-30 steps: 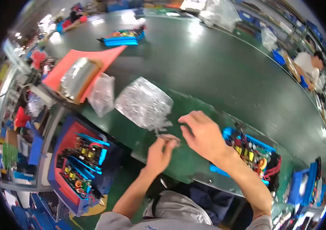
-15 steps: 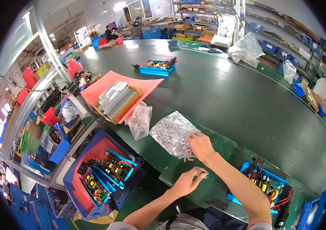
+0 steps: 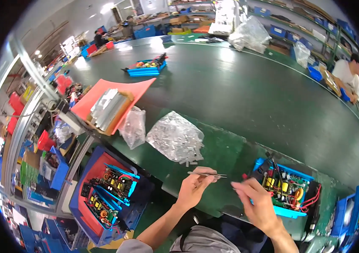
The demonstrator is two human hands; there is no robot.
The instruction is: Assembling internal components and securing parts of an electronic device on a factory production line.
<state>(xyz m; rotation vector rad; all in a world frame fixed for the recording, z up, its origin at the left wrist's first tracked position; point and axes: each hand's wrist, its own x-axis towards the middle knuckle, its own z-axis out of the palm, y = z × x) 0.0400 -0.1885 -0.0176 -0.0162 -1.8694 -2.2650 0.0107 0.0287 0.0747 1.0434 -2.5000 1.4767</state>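
Note:
My left hand is closed on a pair of thin metal tweezers, whose tips point right. Just right of those tips, my right hand is in a pinch; whatever lies at its fingertips is too small to name. Beyond my hands, a clear plastic bag of small silvery pieces lies on the green bench, with a few pieces loose at its near edge. Beside my right hand stands a circuit board in an open blue metal case, with yellow parts, a copper-coloured coil and red and black wires.
At left, a blue bin lined in red holds several similar boards. A cardboard box of metal strips rests on a pink sheet, near another clear bag. Another blue-cased board sits farther back. A person is at far right.
My right hand has left the bag of pieces and come back toward the board at right. The tweezers in my left hand now show plainly. The whole view has shifted a little.

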